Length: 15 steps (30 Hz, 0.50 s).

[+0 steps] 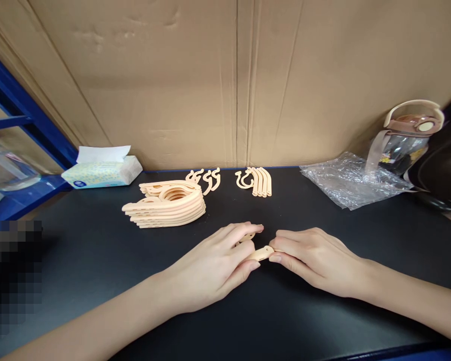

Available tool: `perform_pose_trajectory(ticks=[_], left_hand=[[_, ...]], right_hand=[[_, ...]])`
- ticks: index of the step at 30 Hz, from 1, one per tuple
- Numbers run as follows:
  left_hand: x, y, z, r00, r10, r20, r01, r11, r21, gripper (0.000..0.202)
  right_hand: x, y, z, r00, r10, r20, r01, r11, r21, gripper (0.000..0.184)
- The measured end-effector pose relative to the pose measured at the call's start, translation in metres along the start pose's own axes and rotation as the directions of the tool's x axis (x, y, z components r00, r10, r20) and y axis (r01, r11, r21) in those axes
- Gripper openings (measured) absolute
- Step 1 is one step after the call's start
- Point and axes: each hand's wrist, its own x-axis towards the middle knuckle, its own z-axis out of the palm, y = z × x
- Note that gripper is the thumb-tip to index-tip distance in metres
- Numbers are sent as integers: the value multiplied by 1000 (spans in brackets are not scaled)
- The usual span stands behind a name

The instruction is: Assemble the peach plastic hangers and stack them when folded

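Over a black table, a person's left hand is clamping a cream plastic piece, and the right hand is pinching its far end, partly hiding it. Holding the left grip steady while lining up that end squarely should help. A tissue pack is showing a blue logo, too small to read.

Soft, even light; glints on plastic bag; lower left pixelated; edges stretched.

Blk table: stacked beige pcs, hooks, curved bars; tissue pk L, plastic bag R.
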Motion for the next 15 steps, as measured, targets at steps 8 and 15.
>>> perform_pose_trajectory(ticks=[8, 15], left_hand=[[0, 0, 1, 1000, -13, 16, 13, 1000, -4, 23], [0, 1, -1, 1000, 13, 21, -13, 1000, 11, 22]], right_hand=[[-3, -1, 0, 977, -160, -138, 120, 958, -262, 38], [-2, -3, -2, 972, -166, -168, 123, 962, -242, 31]])
